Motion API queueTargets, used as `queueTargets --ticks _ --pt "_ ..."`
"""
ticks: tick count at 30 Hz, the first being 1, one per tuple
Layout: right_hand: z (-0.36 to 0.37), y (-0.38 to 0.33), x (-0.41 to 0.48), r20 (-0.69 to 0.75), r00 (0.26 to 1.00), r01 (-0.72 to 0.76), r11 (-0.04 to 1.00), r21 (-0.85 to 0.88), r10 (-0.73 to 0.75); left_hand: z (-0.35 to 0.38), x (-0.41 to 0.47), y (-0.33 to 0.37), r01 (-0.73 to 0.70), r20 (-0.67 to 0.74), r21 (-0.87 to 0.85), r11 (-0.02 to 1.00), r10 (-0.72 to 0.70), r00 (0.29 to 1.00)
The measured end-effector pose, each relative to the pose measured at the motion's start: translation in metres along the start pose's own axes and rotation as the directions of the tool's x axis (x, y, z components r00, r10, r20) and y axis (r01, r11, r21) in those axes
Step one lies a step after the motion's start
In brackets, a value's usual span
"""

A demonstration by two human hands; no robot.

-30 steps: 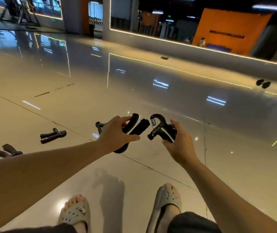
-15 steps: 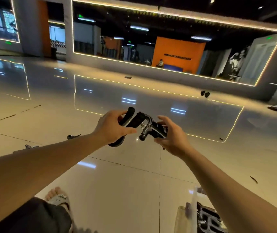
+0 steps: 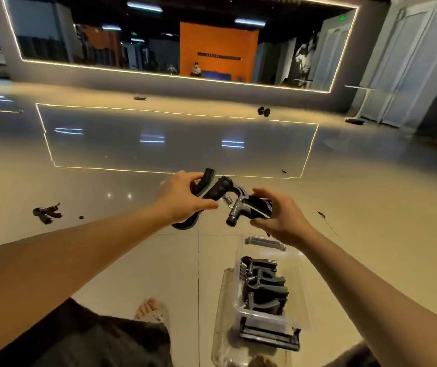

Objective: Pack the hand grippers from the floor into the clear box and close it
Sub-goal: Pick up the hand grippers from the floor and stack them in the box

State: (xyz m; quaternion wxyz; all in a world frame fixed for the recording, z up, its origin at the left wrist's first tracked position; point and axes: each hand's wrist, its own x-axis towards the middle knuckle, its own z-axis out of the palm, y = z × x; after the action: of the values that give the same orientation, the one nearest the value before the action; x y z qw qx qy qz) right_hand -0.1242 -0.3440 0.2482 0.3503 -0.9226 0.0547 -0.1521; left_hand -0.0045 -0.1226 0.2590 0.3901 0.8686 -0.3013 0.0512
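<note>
- Hand grippers [image 3: 249, 210]: stiff, sprung, probably light; we'd hold the padded handles [image 3: 218, 188].
- Left hand [image 3: 182, 198], right hand [image 3: 283, 221] each clamp one above clear box [image 3: 295, 263].

Person wears dark shorts [image 3: 100, 337] and pale sandal [image 3: 157, 315].

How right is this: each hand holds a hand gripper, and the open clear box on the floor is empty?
Not empty: the head view shows several hand grippers inside the clear box. The rest is right.
</note>
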Motion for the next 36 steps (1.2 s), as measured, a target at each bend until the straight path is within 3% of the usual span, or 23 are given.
queueTargets --ticks 7,19,26,36 --pt "-0.005 0.079 -0.004 0.085 0.980 -0.179 0.983 -0.037 0.182 0.067 0.021 -0.018 0.068 0.210 -0.062 0.996 -0.054 0.976" --pt "0.061 0.238 0.031 0.168 0.927 -0.329 0.942 -0.064 0.336 0.182 0.097 -0.090 0.088 0.475 0.028 0.996 -0.090 0.875" --pt "0.099 0.300 0.052 0.195 0.898 -0.393 0.918 -0.054 0.395 0.232 0.124 -0.122 0.102 0.525 0.003 0.995 -0.088 0.846" --pt "0.133 0.349 0.074 0.194 0.880 -0.430 0.901 -0.058 0.433 0.265 0.142 -0.156 0.021 0.532 0.101 0.995 -0.072 0.844"
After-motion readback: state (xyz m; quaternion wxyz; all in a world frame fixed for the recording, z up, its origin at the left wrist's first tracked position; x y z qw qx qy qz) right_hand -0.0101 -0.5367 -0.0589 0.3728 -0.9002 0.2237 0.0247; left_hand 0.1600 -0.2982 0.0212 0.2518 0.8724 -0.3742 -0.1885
